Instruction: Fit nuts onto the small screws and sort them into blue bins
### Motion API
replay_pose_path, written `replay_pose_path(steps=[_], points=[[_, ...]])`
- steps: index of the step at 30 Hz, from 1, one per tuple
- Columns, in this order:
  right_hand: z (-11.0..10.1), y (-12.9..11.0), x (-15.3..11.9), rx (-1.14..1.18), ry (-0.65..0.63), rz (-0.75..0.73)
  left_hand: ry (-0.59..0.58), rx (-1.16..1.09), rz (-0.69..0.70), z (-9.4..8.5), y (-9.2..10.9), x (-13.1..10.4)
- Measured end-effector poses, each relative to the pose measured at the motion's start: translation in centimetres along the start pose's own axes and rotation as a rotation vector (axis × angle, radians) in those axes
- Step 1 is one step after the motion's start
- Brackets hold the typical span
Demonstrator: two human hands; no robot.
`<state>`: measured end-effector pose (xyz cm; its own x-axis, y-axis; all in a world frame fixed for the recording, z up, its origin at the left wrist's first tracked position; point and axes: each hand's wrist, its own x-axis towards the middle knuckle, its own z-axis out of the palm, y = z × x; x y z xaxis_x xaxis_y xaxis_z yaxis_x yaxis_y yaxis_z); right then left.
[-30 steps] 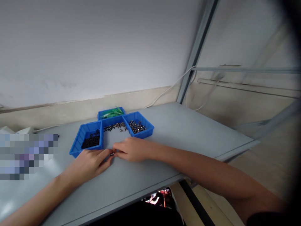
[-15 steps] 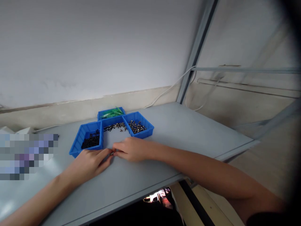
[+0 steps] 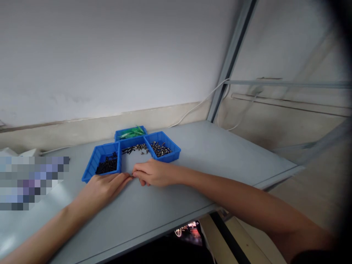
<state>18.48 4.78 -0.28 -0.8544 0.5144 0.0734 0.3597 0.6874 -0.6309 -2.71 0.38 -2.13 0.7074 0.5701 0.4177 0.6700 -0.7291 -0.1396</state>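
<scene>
My left hand (image 3: 106,187) rests low over the table, its thumb and fingers pinched together. My right hand (image 3: 152,173) meets it fingertip to fingertip, also closed in a pinch. Between the fingertips a sliver of a small shiny metal part (image 3: 132,175) shows; the fingers cover most of it. Just behind my left hand stands a blue bin (image 3: 88,169) of small black parts (image 3: 108,164). Behind my right hand is another blue bin (image 3: 169,157), holding small metal fittings (image 3: 161,148). Loose metal and black pieces (image 3: 139,147) lie on the table between these bins.
A third blue bin (image 3: 117,135) at the back holds green strip-like pieces (image 3: 133,132). A metal post (image 3: 220,95) rises at the table's far corner, with a white cable (image 3: 189,114) beside it. Below the front edge, a lit screen (image 3: 189,233) shows. Something pixelated lies at left.
My left fingers have closed flatter together and my right fingers have curled further around the small part, which shows less now. The bins stay in place.
</scene>
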Motion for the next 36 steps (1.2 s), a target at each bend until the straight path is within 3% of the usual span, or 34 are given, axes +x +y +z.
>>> replay_pose_path(steps=[6, 17, 22, 30, 36], points=[[-0.2, -0.3, 0.0, 0.045, 0.026, -0.013, -0.03, -0.033, -0.059, 0.4, 0.2, 0.1], [-0.1, -0.5, 0.1, -0.007, 0.123, -0.09, -0.165, -0.343, -0.259, 0.2, 0.9, 0.4], [0.2, -0.4, 0.1, -0.176, 0.168, -0.093, -0.177, -0.207, -0.166, 0.5, 0.9, 0.2], [-0.1, -0.1, 0.1, -0.217, 0.113, -0.076, -0.029, 0.011, -0.059, 0.5, 0.4, -0.2], [0.8, 0.5, 0.1, -0.255, 0.017, -0.07, -0.112, 0.285, 0.284, -0.4, 1.1, -0.3]])
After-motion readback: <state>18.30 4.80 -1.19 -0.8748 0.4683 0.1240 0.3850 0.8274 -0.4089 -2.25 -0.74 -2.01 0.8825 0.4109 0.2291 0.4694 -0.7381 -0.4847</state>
